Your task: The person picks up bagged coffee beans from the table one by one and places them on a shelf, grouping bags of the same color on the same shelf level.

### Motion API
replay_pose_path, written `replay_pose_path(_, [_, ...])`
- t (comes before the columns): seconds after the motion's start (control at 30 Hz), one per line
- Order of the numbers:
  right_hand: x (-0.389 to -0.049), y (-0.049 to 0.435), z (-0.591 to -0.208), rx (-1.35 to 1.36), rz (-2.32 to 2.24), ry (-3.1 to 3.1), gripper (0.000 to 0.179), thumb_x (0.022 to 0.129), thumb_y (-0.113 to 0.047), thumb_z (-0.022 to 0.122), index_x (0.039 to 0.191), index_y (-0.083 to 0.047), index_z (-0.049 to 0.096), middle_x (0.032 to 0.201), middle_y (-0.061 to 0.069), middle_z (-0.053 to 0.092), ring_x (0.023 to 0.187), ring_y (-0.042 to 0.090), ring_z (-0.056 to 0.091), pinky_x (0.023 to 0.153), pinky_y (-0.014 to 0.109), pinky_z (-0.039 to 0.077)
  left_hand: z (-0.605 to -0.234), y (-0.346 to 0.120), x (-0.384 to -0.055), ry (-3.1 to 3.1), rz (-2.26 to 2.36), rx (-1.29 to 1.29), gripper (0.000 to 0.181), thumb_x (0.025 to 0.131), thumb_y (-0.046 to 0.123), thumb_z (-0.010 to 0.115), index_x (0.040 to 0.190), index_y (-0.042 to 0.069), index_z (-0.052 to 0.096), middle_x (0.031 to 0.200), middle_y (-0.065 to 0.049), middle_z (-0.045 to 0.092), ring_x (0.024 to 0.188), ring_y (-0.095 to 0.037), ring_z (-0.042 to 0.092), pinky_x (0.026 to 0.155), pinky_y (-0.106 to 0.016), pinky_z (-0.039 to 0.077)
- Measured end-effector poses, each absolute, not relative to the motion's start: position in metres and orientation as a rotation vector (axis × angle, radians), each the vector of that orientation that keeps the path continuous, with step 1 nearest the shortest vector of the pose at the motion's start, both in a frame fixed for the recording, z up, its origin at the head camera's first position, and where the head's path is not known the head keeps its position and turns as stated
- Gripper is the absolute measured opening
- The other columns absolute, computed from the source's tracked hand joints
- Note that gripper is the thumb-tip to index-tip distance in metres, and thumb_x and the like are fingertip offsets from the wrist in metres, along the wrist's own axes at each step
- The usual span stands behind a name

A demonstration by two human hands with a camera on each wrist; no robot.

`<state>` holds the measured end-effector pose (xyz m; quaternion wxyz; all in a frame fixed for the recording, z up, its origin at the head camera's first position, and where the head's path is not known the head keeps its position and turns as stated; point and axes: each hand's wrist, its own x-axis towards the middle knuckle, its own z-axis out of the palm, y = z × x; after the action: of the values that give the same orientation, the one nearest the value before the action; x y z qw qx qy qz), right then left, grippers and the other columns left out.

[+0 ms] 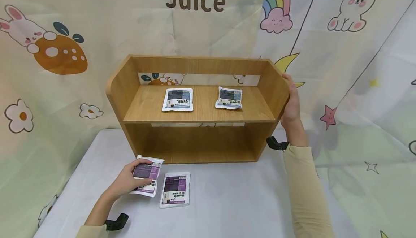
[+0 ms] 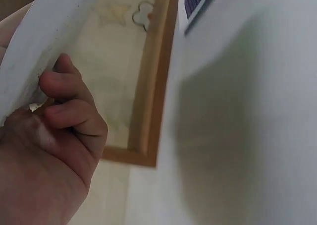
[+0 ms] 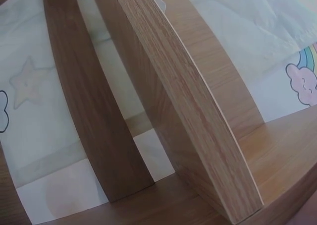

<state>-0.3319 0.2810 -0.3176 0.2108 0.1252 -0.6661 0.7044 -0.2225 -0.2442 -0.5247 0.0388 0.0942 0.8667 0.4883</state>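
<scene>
**Left hand pinching a purple-labelled pouch by a wooden shelf**

Nearest, a second purple-labelled pouch [image 1: 174,191] is lying face up on the white tabletop [image 1: 234,198]. Just left of it, the left hand [image 1: 128,180] is holding the other purple-labelled pouch [image 1: 150,173] at a tilt, near the front left corner of the wooden shelf [image 1: 201,161]. Handling it well is probably calling for a light, even pinch, so the soft-looking pack isn't buckling, and for clearance from that corner and the neighbouring pouch. A finger and the thumb are spanning the label, well parted; the left wrist view is showing other fingers [image 2: 74,118] curling behind.

Farther off, the right hand [image 1: 291,104] is touching the shelf's right side panel [image 1: 272,86] from outside; how tightly its fingers are curling I cannot tell. Steady pressure without a sideways shove would seem best there. On the upper board [image 1: 201,113], two blue-labelled pouches [image 1: 178,100] [image 1: 229,98] are lying well apart. Behind, a printed cloth [image 1: 107,21] reading "Juice" is hanging.
</scene>
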Motion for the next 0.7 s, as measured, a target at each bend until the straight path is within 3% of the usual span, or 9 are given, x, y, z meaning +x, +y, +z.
replay_pose_path(0.27, [-0.33,0.279,-0.319,0.317,1.941,-1.873,0.048,0.101,-0.054,0.03,0.142,-0.032,0.044,0.138,0.007,0.04,0.124,0.024,0.035,0.097,0.047,0.026,-0.508,-0.212,-0.236,2.625,1.538,0.333,0.061,0.068,0.024,0.09,0.121,0.021,0.06,0.121,-0.013,0.056,0.1,-0.032,0.054,0.078,-0.04,0.046])
replay_pose_path(0.7, [-0.332,0.28,-0.319,0.397,1.921,-1.851,0.048,0.102,-0.05,0.031,0.141,-0.027,0.046,0.137,0.011,0.04,0.122,0.027,0.036,0.094,0.045,0.027,-0.505,-0.174,-0.276,2.561,1.638,0.414,0.058,0.072,0.023,0.087,0.124,0.017,0.061,0.128,-0.009,0.056,0.11,-0.03,0.05,0.094,-0.048,0.038])
